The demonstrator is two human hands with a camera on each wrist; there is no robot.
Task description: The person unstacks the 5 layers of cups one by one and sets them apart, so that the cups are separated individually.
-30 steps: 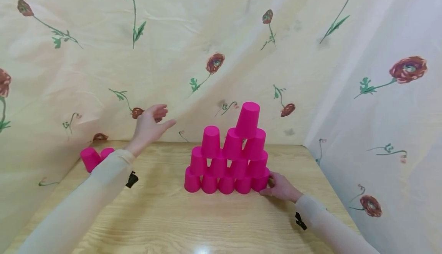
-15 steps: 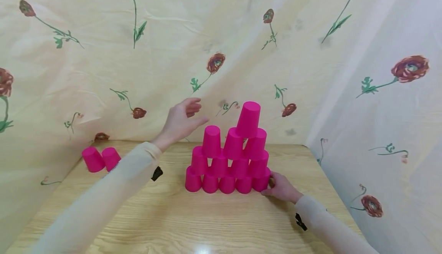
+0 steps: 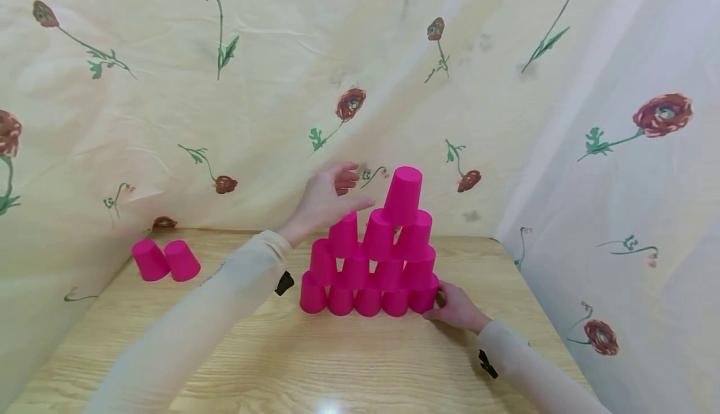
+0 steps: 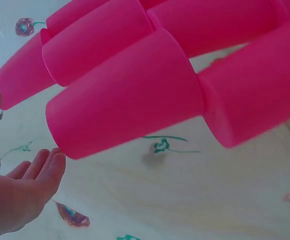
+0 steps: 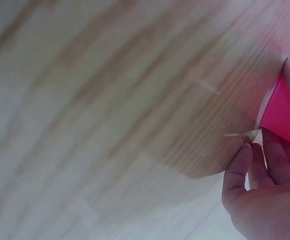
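Upside-down pink cups (image 3: 368, 301) stand stacked in a stepped pyramid, with a single top cup (image 3: 403, 195) at the right of the highest level. My left hand (image 3: 320, 201) is raised at the third row's left cup (image 3: 344, 242), its thumb passing in front of that cup's top. In the left wrist view the fingers (image 4: 45, 172) reach close to the cup's closed end; whether they touch it I cannot tell. My right hand (image 3: 460, 306) holds the bottom row's right-end cup (image 3: 423, 301), thumb on the near side and fingers behind, partly hidden.
Two more upside-down pink cups, one (image 3: 150, 261) leaning toward the other (image 3: 182, 261) in view, stand at the wooden table's (image 3: 315, 364) back left. Flowered cloth (image 3: 270, 101) hangs behind the table and along its sides.
My left hand has moved right, from over the table's left part to the pyramid's third row, uncovering the two cups at the left. The right hand and the pyramid have stayed put.
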